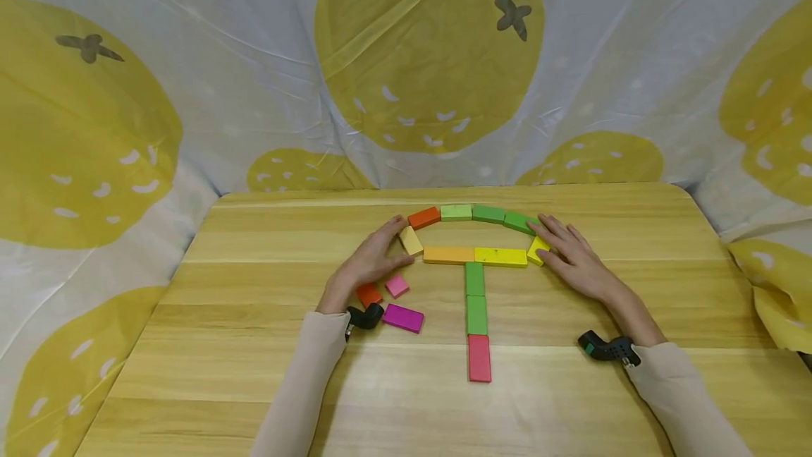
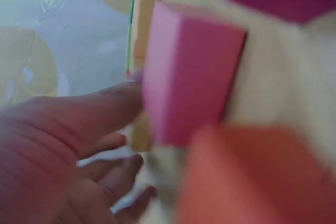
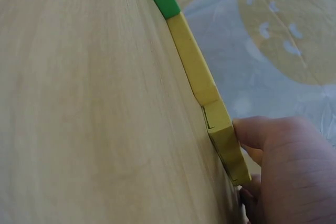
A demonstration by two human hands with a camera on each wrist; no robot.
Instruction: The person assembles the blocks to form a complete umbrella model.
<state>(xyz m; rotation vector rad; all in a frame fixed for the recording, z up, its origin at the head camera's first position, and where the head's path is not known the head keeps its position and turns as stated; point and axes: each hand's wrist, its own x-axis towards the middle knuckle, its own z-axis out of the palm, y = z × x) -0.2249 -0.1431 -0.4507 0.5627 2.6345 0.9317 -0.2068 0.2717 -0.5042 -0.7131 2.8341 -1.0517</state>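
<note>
On the wooden table, coloured wooden blocks form an umbrella-like outline. At its left end, my left hand (image 1: 374, 252) has thumb and fingertips at opposite ends of a pale yellow block (image 1: 411, 240). In the left wrist view, a pink block (image 2: 191, 77) hides the thumb's tip. My right hand (image 1: 577, 263) holds a bright yellow block (image 1: 536, 251) at the right end, thumb against it and fingers around its far end. Those fingers overlap the end of a green block (image 1: 520, 222) in the head view. An orange-red block (image 1: 424, 217) lies above the pale one.
A light-orange block (image 1: 447, 254) and a yellow block (image 1: 500, 257) make the crossbar. Below runs a stem of two green blocks (image 1: 476, 298) and a red block (image 1: 479, 358). Loose beside my left wrist lie a magenta block (image 1: 403, 318) and another orange-red block (image 1: 368, 294).
</note>
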